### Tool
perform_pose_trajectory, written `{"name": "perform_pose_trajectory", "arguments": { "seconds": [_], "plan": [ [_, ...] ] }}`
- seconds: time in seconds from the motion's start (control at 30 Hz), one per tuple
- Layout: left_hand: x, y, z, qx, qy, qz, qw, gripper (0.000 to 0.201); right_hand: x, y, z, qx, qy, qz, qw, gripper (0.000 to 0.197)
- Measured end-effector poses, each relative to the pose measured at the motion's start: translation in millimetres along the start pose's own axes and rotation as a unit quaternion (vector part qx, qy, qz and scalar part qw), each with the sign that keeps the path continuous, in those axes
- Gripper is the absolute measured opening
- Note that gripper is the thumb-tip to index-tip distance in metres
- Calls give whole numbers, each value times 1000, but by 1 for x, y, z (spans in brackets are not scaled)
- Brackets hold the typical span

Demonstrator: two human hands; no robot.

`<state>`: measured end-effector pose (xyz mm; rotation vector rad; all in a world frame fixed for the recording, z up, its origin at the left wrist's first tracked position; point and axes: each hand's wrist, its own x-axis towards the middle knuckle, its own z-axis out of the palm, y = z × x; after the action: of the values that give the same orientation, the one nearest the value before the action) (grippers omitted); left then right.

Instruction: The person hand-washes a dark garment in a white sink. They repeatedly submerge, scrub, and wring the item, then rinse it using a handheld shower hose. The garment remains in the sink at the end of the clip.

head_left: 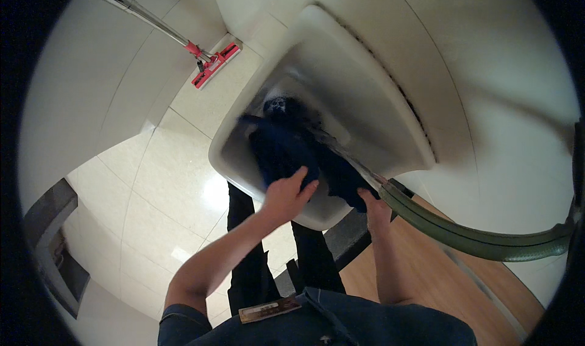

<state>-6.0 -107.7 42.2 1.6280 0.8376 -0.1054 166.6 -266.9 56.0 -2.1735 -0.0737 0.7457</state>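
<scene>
Blue cloth of a shirt (pixel 378 324) fills the bottom of the view, with a small brown badge (pixel 269 309) clipped on it. Black trousers (pixel 250 267) show just past the shirt, over the shiny pale floor (pixel 158 187).

Two bare arms reach up from there. The left hand (pixel 286 194) lies on a dark blue cloth (pixel 286 151) with its fingers spread apart and flat, pressing on top of it. The right hand (pixel 373 204) is at the other end of the same cloth, at the near edge of the sink. Its fingers are tucked into the cloth, so I cannot tell if they are curled tight or loose.

The dark blue cloth sits inside a white sink (pixel 378 102), in the near part of the bowl. It looks wet and bunched up. Water runs onto it from a green hose (pixel 475 239), which bends in from the right side and ends just beside the right hand. A dark drain hole (pixel 277 105) shows in the bowl just past the cloth.

Further away, a mop with a red head (pixel 215 64) and a grey pole leans in the corner, resting on the floor by the white wall (pixel 91 84). A grey box (pixel 52 218) hangs low on the left.
</scene>
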Motion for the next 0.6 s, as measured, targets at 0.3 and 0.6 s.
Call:
{"name": "perform_pose_trajectory", "arguments": {
  "seconds": [0.3, 0.6],
  "plan": [
    [-14, 78, 47, -399, -86, 45, 912, 51, 8, 75, -5, 412, -37, 19, 910, 54],
    [-15, 62, 90, -335, 4, 61, 940, 75, -17, 56, 75, 399, -85, 202, 890, 46]
  ]
}}
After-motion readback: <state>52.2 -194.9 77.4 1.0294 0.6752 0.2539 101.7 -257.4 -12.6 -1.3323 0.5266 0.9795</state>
